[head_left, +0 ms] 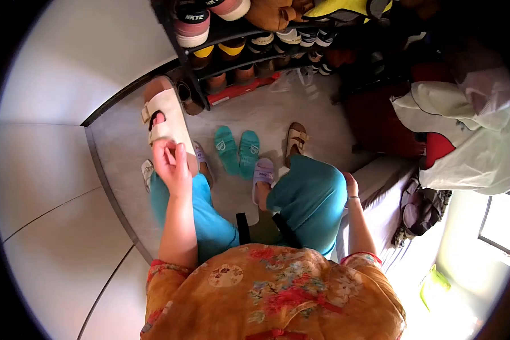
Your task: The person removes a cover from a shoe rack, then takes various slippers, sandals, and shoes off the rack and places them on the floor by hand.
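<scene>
My left hand [173, 165] holds up a cream two-strap sandal [178, 122] on the left, its fingers pushed in under the straps with tips showing through the gap. The sandal is upright, toe end away from me. My right hand [352, 186] lies against the outside of my right knee, partly hidden by the teal trousers [311, 184]; no object shows in it. A similar tan sandal [296, 139] is on the floor beyond that knee. A lilac slipper [263, 173] is on my right foot, and another lilac slipper [200, 154] shows partly by my left leg.
Teal slippers [237, 151] lie side by side on the floor. A black rack [209, 73] at the back holds several shoes. A white shoe [147, 173] sits at left near the white panels [56, 147]. A pale cloth [464, 153] hangs at right.
</scene>
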